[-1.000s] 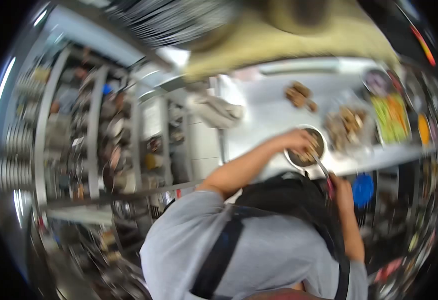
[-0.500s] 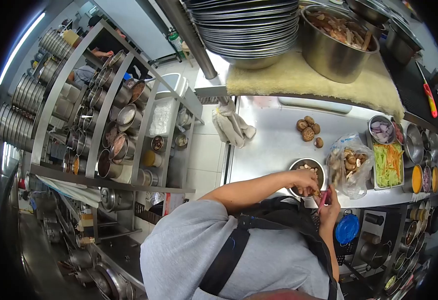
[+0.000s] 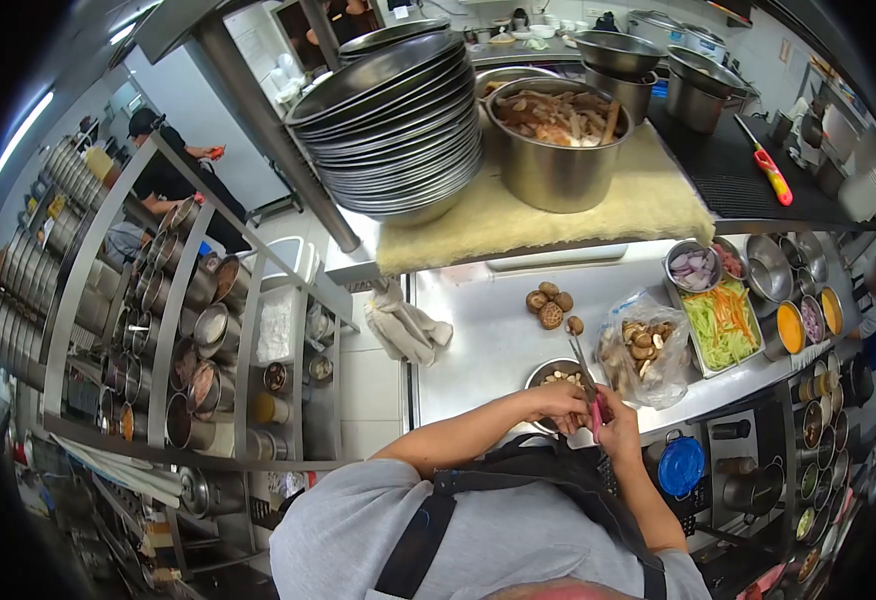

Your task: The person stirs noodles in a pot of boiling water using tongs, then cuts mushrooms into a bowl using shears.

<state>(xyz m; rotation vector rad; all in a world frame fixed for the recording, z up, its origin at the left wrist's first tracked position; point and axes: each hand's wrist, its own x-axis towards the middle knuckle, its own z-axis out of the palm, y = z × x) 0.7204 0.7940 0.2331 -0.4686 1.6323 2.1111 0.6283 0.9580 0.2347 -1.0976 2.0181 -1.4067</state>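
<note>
My right hand (image 3: 618, 425) is closed on the pink handle of a pair of scissors (image 3: 580, 362), whose blades point up over the bowl's right side. My left hand (image 3: 561, 404) has its fingers pinched together at the near rim of a metal bowl (image 3: 531, 384); what they hold is too small to name. Pale cut pieces lie in the bowl. Several brown mushrooms (image 3: 550, 305) sit on the steel counter (image 3: 478, 340) beyond it. Right of the bowl is a clear plastic bag (image 3: 610, 350) with more mushrooms inside.
A tray of shredded vegetables (image 3: 723, 330) and a bowl of sliced onion (image 3: 691, 268) stand at the right. Above the counter, a shelf holds stacked pans (image 3: 398, 150) and a large pot (image 3: 555, 175). A cloth (image 3: 401, 325) hangs left. Another person (image 3: 193, 170) is at the upper left.
The view has shifted, showing more of the shelf and the far room. The scissors, low between my hands half a second ago, now point upward over the bowl's edge.
</note>
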